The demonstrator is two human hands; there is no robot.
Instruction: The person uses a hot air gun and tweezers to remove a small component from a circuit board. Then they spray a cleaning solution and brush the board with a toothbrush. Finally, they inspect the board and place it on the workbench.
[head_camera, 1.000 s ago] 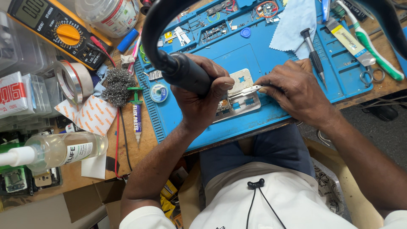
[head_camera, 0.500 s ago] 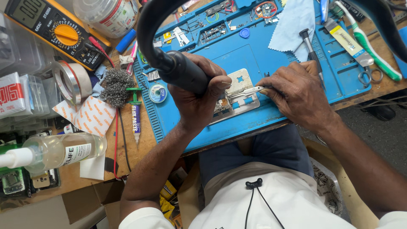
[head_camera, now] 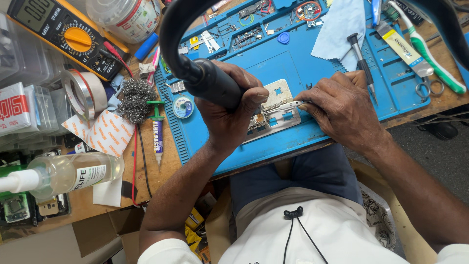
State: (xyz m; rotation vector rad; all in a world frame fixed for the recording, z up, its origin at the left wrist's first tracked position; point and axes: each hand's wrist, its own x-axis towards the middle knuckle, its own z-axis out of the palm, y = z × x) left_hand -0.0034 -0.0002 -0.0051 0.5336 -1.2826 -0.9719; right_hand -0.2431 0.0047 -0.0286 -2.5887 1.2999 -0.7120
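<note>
Head view of a repair bench. The left hand (head_camera: 229, 105) is wrapped tight around the black handle of a hot-air wand (head_camera: 215, 85), whose thick black hose (head_camera: 168, 29) arcs up and away over the bench; the nozzle end is hidden under the fist, so its exact aim cannot be told. The right hand (head_camera: 342, 107) pinches a pair of metal tweezers (head_camera: 283, 105) between thumb and fingertips, the tips lying over a small circuit board (head_camera: 266, 117). The board sits clamped in a silver metal holder (head_camera: 278, 93) near the front edge of the blue silicone work mat (head_camera: 273, 63), between the two hands.

The step in hand appears to be heating a component on the board while the tweezers wait to lift or nudge it. The next move would call for a steady wand and a light, level touch with the tweezers, since a softened part shifts easily.

Around the work: a steel-wool tip cleaner (head_camera: 134, 98), a small spool of solder wick (head_camera: 183, 107), a syringe of flux paste (head_camera: 157, 129), a roll of tape (head_camera: 83, 90), a yellow multimeter (head_camera: 68, 34), a clear liquid bottle (head_camera: 68, 173), a blue cloth (head_camera: 342, 27), a screwdriver (head_camera: 361, 61) and a green toothbrush (head_camera: 430, 58).
</note>
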